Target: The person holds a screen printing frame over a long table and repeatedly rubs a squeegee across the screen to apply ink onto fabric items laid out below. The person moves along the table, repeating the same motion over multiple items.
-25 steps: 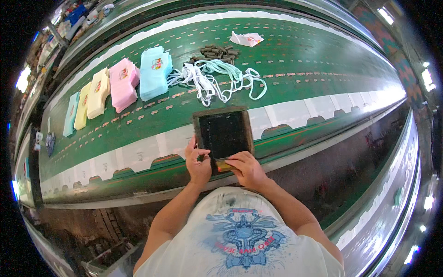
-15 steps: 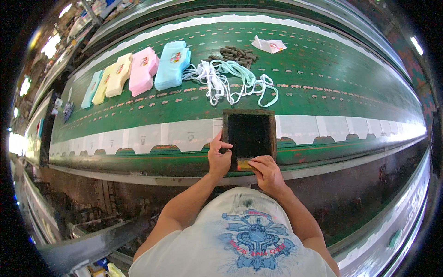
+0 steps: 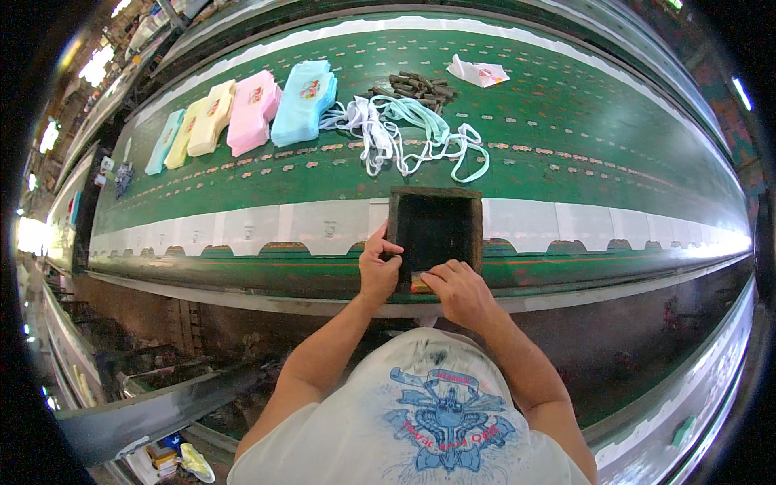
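Observation:
A small dark rectangular screen-printing frame point(image 3: 477, 230) lies over a row of white fabric pieces point(image 3: 250, 230) along the near side of a long green table. My left hand point(image 3: 380, 271) grips the frame's left side, thumb and fingers closed about its edge. At the frame's near end, my right hand point(image 3: 463, 289) pinches a small squeegee point(image 3: 418, 283) with a yellow and reddish edge; the fingers cover most of it. Black covers the screen inside the frame. Several white pieces left of the frame carry a small faint print, while those to its right look plain.
Beyond the frame lie tangled white and mint straps point(image 3: 380, 145) and a heap of short dark sticks point(image 3: 416, 89). Stacks of blue point(image 3: 303, 109), pink point(image 3: 253, 117) and yellow point(image 3: 210, 121) printed fabric stand at the left. A crumpled white cloth point(image 3: 477, 73) sits farther back.
My right hand has moved a little away from me with the squeegee, further over the frame's near end, and now hides more of it. My left hand keeps hold of the frame.

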The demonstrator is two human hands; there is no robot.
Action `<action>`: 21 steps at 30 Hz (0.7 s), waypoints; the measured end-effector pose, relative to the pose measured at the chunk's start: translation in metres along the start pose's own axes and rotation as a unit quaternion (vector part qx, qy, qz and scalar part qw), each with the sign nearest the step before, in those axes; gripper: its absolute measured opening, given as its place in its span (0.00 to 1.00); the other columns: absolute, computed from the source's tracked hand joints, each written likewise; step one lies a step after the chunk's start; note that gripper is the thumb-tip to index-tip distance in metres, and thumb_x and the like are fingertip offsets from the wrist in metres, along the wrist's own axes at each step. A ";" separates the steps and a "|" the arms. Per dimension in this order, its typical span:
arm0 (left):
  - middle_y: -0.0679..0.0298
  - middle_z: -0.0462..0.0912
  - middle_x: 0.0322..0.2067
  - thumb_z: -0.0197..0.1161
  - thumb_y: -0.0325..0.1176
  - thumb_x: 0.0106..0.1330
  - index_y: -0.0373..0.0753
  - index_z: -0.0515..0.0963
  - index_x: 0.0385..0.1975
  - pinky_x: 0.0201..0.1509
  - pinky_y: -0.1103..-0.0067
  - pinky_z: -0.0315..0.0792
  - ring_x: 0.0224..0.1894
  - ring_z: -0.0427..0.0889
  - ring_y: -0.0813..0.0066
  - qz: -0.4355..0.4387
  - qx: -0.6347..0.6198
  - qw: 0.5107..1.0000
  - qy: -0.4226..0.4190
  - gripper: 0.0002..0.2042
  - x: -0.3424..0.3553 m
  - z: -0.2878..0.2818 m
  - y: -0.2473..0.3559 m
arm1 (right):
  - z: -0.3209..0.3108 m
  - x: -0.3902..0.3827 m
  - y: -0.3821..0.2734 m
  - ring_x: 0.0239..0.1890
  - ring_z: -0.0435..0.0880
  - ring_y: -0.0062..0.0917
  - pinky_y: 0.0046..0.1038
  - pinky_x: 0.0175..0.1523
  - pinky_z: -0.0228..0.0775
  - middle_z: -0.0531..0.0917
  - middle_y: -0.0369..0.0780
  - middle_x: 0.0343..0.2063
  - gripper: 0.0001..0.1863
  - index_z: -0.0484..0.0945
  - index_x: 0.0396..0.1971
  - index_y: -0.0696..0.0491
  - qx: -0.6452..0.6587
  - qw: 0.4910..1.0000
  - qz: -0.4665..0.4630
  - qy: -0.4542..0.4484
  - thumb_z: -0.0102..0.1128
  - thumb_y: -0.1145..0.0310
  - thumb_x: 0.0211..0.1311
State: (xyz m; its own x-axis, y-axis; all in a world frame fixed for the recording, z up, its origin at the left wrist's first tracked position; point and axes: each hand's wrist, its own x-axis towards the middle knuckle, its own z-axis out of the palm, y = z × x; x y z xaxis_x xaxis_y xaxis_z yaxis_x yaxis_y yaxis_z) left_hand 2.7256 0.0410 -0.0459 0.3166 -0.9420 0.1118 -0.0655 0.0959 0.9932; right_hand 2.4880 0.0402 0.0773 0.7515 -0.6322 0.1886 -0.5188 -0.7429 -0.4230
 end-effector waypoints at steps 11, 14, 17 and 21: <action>0.39 0.74 0.79 0.67 0.15 0.55 0.40 0.87 0.32 0.83 0.62 0.63 0.79 0.74 0.48 0.034 -0.037 0.999 0.015 0.11 -0.001 0.011 -0.018 | -0.004 0.089 0.088 0.56 0.86 0.48 0.46 0.66 0.79 0.90 0.47 0.48 0.19 0.90 0.52 0.53 -0.018 0.996 0.047 0.067 0.62 0.82 0.63; 0.39 0.73 0.79 0.66 0.14 0.56 0.39 0.86 0.32 0.84 0.62 0.61 0.80 0.73 0.48 0.037 0.010 0.999 0.005 0.11 -0.002 0.006 -0.007 | -0.004 0.104 0.087 0.58 0.86 0.49 0.47 0.68 0.78 0.90 0.47 0.51 0.22 0.89 0.56 0.54 -0.033 0.993 0.074 0.088 0.62 0.83 0.63; 0.39 0.74 0.78 0.66 0.14 0.55 0.41 0.86 0.32 0.84 0.60 0.62 0.79 0.73 0.45 0.047 0.017 0.999 0.010 0.11 -0.003 0.005 -0.003 | -0.003 0.104 0.078 0.59 0.86 0.49 0.47 0.66 0.78 0.90 0.47 0.53 0.23 0.88 0.58 0.55 -0.038 0.995 0.085 0.048 0.63 0.84 0.64; 0.38 0.74 0.79 0.67 0.15 0.54 0.41 0.86 0.31 0.82 0.59 0.63 0.77 0.73 0.42 0.049 0.031 0.998 0.007 0.10 -0.002 0.006 -0.003 | 0.003 0.078 0.046 0.57 0.86 0.46 0.46 0.64 0.79 0.90 0.45 0.52 0.25 0.89 0.59 0.53 -0.063 0.995 0.068 0.039 0.62 0.85 0.63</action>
State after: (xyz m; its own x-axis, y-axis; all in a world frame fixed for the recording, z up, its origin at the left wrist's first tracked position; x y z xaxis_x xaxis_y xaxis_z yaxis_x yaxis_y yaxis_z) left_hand 2.7194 0.0411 -0.0496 0.3187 -0.9244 0.2097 -0.1555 0.1673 0.9736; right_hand 2.5244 -0.0425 0.0699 0.6388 -0.7408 0.2076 -0.6649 -0.6673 -0.3355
